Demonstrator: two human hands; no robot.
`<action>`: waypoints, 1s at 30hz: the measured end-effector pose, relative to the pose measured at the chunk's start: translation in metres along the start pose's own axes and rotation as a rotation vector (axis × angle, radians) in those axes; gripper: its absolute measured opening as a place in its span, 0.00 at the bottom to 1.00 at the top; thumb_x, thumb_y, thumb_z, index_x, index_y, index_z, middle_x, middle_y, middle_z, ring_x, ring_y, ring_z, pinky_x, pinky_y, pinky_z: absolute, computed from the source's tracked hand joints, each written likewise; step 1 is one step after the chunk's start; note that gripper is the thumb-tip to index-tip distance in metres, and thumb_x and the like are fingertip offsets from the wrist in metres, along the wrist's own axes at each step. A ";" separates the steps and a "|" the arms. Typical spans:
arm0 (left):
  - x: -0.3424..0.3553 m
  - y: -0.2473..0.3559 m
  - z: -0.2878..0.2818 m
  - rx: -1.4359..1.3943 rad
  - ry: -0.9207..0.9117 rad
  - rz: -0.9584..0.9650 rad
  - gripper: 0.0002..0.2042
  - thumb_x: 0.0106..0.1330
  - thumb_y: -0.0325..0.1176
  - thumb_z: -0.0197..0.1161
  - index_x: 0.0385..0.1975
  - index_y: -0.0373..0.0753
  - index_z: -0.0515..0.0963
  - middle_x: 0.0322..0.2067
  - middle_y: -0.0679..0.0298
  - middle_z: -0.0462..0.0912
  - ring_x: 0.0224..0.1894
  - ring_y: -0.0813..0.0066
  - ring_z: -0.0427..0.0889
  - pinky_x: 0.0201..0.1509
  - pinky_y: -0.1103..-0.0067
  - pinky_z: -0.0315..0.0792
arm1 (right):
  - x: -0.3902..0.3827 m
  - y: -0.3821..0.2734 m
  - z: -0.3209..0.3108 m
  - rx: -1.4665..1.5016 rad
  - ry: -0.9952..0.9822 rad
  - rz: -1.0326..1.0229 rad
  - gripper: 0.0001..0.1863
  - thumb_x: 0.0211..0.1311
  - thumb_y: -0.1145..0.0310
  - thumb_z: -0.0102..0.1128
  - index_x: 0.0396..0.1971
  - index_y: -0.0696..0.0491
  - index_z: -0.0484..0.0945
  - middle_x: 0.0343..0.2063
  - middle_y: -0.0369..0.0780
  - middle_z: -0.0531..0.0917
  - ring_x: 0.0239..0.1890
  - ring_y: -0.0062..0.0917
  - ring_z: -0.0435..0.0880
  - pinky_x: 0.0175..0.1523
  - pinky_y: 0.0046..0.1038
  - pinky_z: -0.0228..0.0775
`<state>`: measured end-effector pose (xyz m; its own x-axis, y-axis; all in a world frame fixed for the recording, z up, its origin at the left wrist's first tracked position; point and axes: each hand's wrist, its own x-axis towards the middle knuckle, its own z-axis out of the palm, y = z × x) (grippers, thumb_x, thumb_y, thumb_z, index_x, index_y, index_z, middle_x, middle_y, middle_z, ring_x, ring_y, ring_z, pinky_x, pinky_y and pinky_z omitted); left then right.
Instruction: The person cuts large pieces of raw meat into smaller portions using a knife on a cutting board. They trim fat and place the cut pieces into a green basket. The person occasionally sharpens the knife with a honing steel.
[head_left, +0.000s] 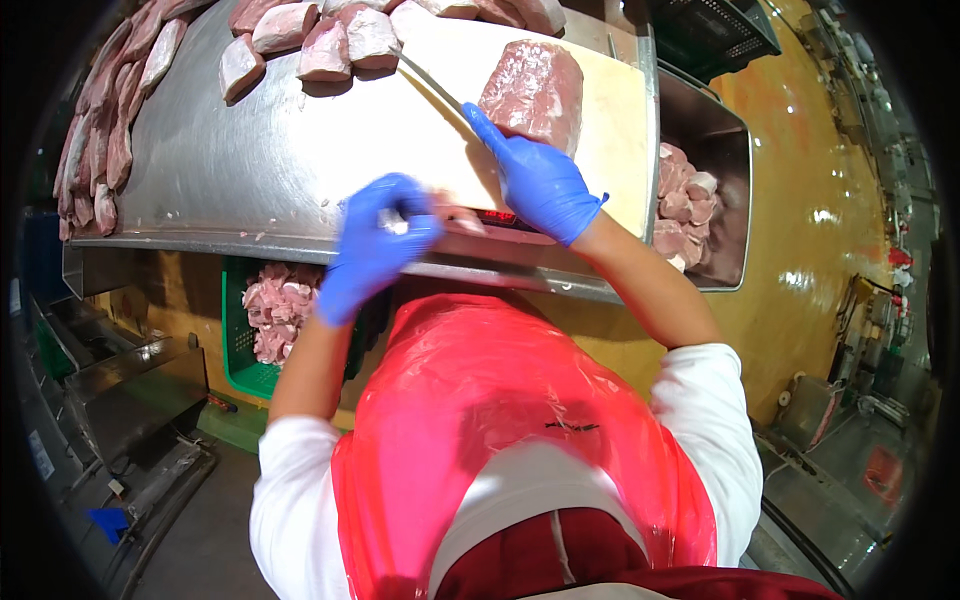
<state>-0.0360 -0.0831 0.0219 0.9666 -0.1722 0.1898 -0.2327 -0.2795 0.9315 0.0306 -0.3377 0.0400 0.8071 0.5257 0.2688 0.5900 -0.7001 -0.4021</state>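
Observation:
In my right hand [545,188], gloved in blue, is a knife [432,82] with its long blade pointing up and left across the pale cutting board [615,110]. A large piece of raw meat [535,92] lies on the board just beyond this hand. My left hand [382,240], also in a blue glove, is over the near edge of the metal table, its fingers curled and smeared by motion. Whether it grips anything is unclear. Small pinkish meat scraps [460,218] are to its right, partly blurred.
Cut meat pieces [325,48] lie along the far side of the metal table [230,150]; long strips [105,135] are stacked at its left end. A green crate [238,345] of trimmings stands below left. A metal tub [735,215] with meat pieces is at right, below a dark crate [715,40].

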 end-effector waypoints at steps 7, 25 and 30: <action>-0.104 -0.073 -0.117 0.769 0.238 -0.288 0.19 0.67 0.29 0.64 0.57 0.34 0.74 0.58 0.55 0.75 0.62 0.64 0.73 0.66 0.68 0.66 | 0.017 0.075 -0.079 0.798 0.006 0.482 0.35 0.70 0.66 0.59 0.74 0.47 0.56 0.31 0.38 0.82 0.27 0.19 0.79 0.34 0.21 0.74; 0.055 -0.019 0.024 -0.160 0.462 -0.039 0.12 0.68 0.30 0.62 0.48 0.33 0.77 0.43 0.58 0.82 0.45 0.73 0.81 0.49 0.76 0.74 | 0.019 -0.001 -0.021 0.512 0.068 0.332 0.33 0.71 0.69 0.52 0.74 0.49 0.57 0.39 0.51 0.86 0.31 0.42 0.86 0.41 0.38 0.77; 0.023 -0.013 0.021 0.051 0.496 0.104 0.13 0.62 0.25 0.64 0.47 0.37 0.79 0.39 0.62 0.83 0.41 0.73 0.82 0.44 0.77 0.72 | 0.009 0.017 -0.043 0.373 -0.158 0.272 0.36 0.68 0.67 0.51 0.75 0.37 0.55 0.38 0.55 0.84 0.41 0.55 0.83 0.48 0.46 0.75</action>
<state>-0.0127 -0.1029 0.0079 0.8699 0.2638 0.4167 -0.3235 -0.3326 0.8859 0.0486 -0.3651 0.0730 0.9004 0.4347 -0.0148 0.2858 -0.6170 -0.7332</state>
